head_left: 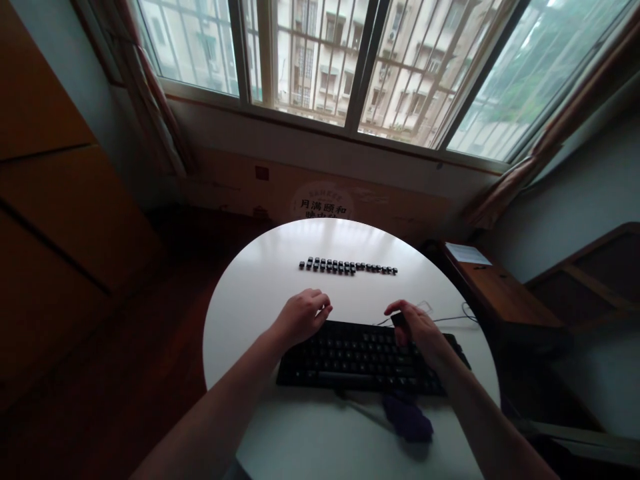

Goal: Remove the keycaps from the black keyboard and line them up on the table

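Observation:
A black keyboard [350,360] lies across the round white table in front of me. Over its upper left edge, my left hand [305,313] is closed with curled fingers, and whatever they may hold is hidden. My right hand [417,330] is above the keyboard's right part, fingers closed around a small black piece. A thin wire loop [425,307] shows behind those fingers, so the piece looks like a keycap puller [399,320]. Farther back, several loose black keycaps [330,265] stand in rows on the table.
A dark purple cloth [407,417] and a thin dark-tipped tool, perhaps a brush [363,408], lie on the white table [240,300] before the keyboard. A black cable [455,319] runs off right. Beyond are a wooden side table [495,287] holding paper and a barred window.

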Tool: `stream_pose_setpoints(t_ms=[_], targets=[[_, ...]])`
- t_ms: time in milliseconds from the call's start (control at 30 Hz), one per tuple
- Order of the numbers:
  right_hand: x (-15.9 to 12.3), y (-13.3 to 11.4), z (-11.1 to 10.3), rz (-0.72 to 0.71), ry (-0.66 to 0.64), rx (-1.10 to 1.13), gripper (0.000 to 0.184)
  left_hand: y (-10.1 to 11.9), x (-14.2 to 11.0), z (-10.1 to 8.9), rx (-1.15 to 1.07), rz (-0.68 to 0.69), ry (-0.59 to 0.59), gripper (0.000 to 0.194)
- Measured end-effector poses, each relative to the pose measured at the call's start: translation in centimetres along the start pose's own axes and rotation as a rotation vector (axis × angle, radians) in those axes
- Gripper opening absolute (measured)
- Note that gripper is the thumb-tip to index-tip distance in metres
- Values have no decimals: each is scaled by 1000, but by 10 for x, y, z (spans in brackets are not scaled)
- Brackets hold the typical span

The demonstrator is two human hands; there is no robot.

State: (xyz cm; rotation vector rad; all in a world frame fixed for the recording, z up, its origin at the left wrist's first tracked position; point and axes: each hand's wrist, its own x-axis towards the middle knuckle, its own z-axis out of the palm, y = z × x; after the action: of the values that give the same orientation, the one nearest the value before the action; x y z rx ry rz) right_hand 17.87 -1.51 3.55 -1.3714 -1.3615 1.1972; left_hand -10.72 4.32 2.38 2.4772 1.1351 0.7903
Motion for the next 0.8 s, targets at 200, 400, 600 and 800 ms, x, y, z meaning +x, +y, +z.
stream_pose_setpoints(t_ms=[200, 400, 600, 800], targets=[[-12, 9, 15, -5, -97, 121, 28, 35, -5, 24, 66, -41, -192, 41], [-1, 17, 22, -15, 17, 85, 22, 59, 4, 51, 150, -117, -330, 68], [3, 27, 35, -84, 143, -20, 16, 64, 5, 63, 175, -121, -325, 70], [12, 30, 35, -88, 104, -88, 16, 60, 4, 66, 208, -127, -361, 73]])
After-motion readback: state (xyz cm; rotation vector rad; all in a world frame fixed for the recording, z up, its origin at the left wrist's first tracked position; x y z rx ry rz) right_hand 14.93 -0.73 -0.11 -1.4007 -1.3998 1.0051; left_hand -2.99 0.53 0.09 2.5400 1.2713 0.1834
